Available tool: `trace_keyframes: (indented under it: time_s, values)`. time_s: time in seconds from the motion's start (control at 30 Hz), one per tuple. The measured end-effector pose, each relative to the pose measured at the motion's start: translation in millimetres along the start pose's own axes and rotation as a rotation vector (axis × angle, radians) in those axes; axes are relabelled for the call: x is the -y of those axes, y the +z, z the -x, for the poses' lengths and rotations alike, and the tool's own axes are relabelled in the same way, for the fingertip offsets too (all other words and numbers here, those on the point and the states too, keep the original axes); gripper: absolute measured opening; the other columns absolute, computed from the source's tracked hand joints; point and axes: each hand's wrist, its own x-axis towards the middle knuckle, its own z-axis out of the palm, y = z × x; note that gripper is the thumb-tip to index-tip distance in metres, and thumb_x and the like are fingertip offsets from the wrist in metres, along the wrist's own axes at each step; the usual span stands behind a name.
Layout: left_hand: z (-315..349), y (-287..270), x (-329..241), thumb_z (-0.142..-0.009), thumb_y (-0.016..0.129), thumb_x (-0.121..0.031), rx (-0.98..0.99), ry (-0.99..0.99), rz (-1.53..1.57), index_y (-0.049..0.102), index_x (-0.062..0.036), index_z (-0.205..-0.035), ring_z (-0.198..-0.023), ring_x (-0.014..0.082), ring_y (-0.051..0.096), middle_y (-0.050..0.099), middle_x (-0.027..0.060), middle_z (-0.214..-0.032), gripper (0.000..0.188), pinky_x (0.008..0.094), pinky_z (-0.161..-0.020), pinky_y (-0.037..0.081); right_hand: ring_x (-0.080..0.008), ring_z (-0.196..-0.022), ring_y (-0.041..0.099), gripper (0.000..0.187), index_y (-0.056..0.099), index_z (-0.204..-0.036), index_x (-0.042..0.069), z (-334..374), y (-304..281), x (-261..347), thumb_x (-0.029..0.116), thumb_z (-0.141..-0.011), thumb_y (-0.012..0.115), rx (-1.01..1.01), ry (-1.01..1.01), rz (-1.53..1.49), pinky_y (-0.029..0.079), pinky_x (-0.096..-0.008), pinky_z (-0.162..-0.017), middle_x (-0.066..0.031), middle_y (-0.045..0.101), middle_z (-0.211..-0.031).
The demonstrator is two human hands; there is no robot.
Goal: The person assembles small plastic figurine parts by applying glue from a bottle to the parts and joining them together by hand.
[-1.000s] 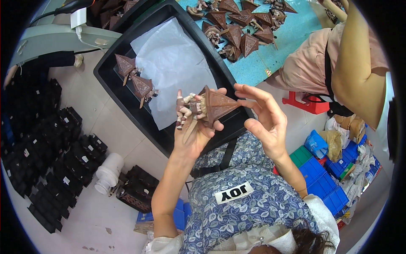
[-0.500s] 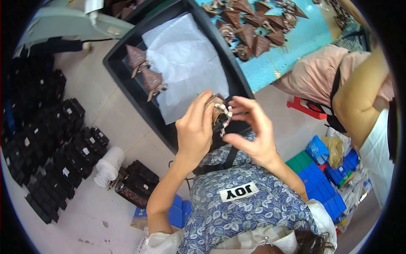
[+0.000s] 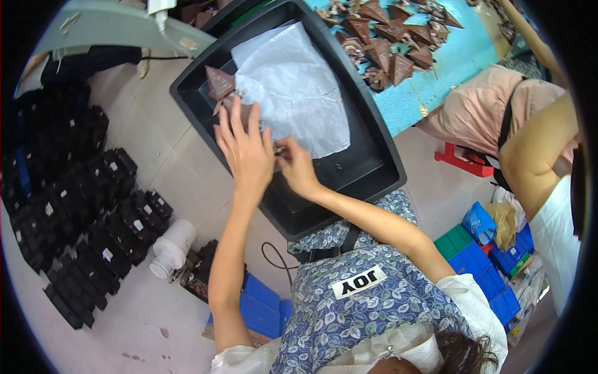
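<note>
My left hand (image 3: pixel 246 153) reaches over the left side of a black tray (image 3: pixel 288 224), its fingers stretched out and spread. Beneath those fingers is a brown pointed-top figurine (image 3: pixel 241 114), partly covered. Another brown figurine (image 3: pixel 220 83) with a cone-like top lies just beyond the fingertips. Close beside the left hand, my right hand (image 3: pixel 298 168) has thumb and fingers pinched on a small dark-and-beige part (image 3: pixel 278 151). It looks like the lower end of a figurine, whose remainder is hidden behind my left hand. White paper sheets (image 3: pixel 299 87) lie across the tray bottom.
Several more brown figurines (image 3: pixel 389 43) lie on a turquoise tabletop (image 3: pixel 398 115) at the upper right. A seated person (image 3: pixel 536 143) is at the right, near a red stool (image 3: pixel 461 161). Blue bins (image 3: pixel 486 280) and stacked black crates (image 3: pixel 68 212) stand on the floor.
Both hands have moved left and away from me, from the tray's near edge to its left side. The figurine held between them has gone down into the tray, mostly behind my left hand.
</note>
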Motion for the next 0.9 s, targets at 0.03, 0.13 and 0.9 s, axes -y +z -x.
trace_keyframes:
  time_s: [0.03,0.13,0.9]
  values:
    - [-12,9,12,-0.086,0.058,-0.026,0.035,0.001,-0.095,0.050,-0.0078,-0.132,-0.136,0.0401,0.024,0.030,0.0145,-0.149,0.050,0.0599,-0.108,0.021,-0.0368,-0.082,0.063,0.029,0.053,-0.101,0.000,1,3,8,-0.008,-0.074,0.062,-0.019,-0.104,0.119,0.049,-0.0441,-0.071,-0.0191,0.062,-0.090]
    - [-23,44,50,-0.084,0.058,-0.041,0.122,-0.033,-0.358,0.051,-0.0144,-0.134,-0.141,0.0372,0.019,0.032,0.0067,-0.150,0.057,0.0639,-0.109,0.012,-0.0324,-0.078,0.063,0.034,0.058,-0.107,0.004,3,-7,30,-0.004,-0.075,0.063,0.020,-0.330,0.522,0.052,-0.0387,-0.068,-0.0154,0.062,-0.094]
    - [-59,-13,-138,-0.089,0.066,-0.017,0.539,-0.392,1.985,0.034,-0.0048,-0.138,-0.105,0.0174,0.056,0.053,0.0102,-0.124,0.060,0.0333,-0.092,0.047,-0.0196,-0.116,0.049,0.049,0.057,-0.115,-0.003,-2,-225,154,0.015,-0.073,0.075,-0.211,-0.282,0.113,0.042,-0.0352,-0.092,-0.0127,0.053,-0.125]
